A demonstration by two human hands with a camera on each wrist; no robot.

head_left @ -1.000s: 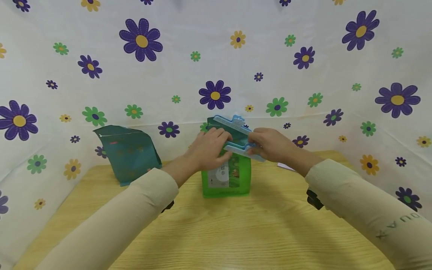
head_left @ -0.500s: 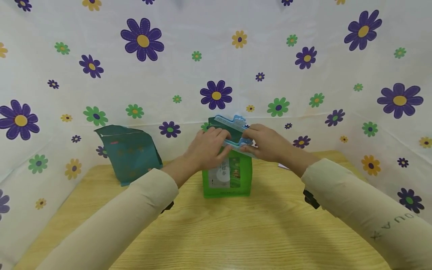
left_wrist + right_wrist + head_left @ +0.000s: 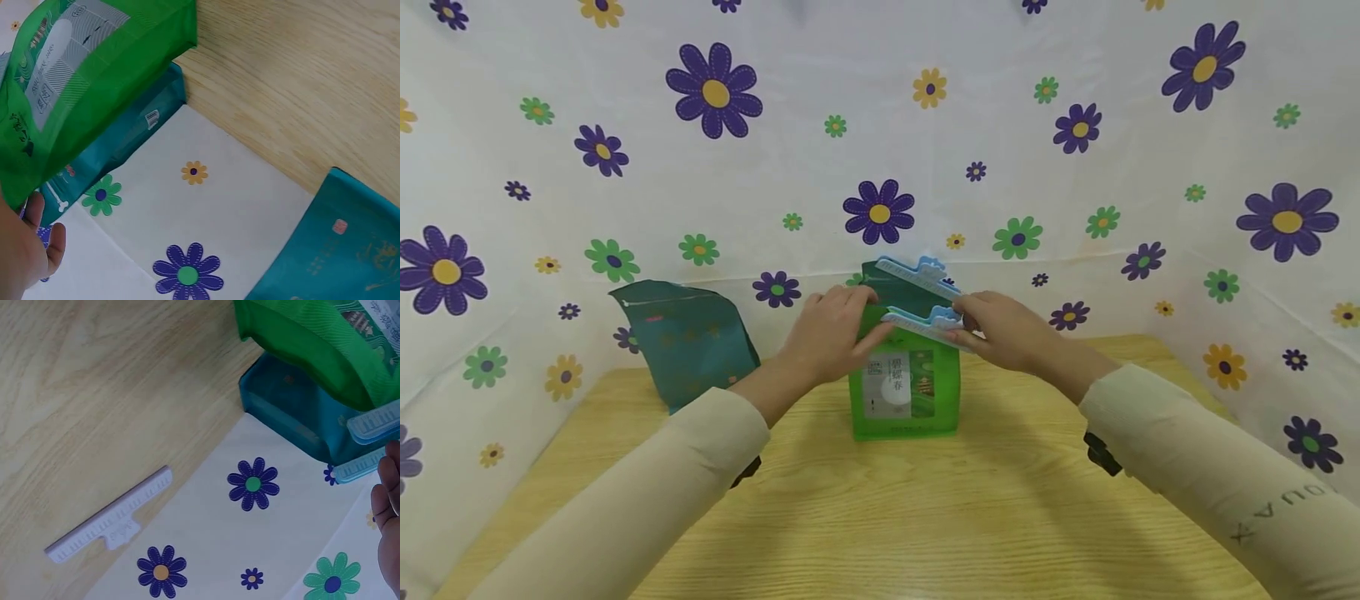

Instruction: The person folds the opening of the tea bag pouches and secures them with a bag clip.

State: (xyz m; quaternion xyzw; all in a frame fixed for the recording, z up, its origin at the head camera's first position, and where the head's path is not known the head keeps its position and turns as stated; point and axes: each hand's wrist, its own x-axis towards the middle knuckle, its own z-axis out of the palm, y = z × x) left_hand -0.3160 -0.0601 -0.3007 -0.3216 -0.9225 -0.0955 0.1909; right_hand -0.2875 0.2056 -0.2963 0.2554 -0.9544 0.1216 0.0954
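In the head view a green tea bag (image 3: pixel 946 387) stands upright on the table, a light-blue bag clip (image 3: pixel 921 325) slanting across its top. My left hand (image 3: pixel 829 333) pinches the bag's top left corner, thumb in front and fingers behind. My right hand (image 3: pixel 1011 332) pinches the right end of that clip; the right wrist view shows the fingertips beside the clip (image 3: pixel 375 423). Directly behind stands a teal bag (image 3: pixel 891 287) with a second light-blue clip (image 3: pixel 910 275) along its top. My right hand hides part of both clips.
Another teal bag (image 3: pixel 692 346) stands on the left of the wooden table (image 3: pixel 880 517), its top without a clip. In the right wrist view a pale purple clip (image 3: pixel 112 515) lies near the table's back edge. A flowered white cloth (image 3: pixel 820 67) hangs behind.
My left hand has moved left along the bag's top, away from the clip. My right hand has shifted slightly right at the clip's end, leaving more of the front clip visible.
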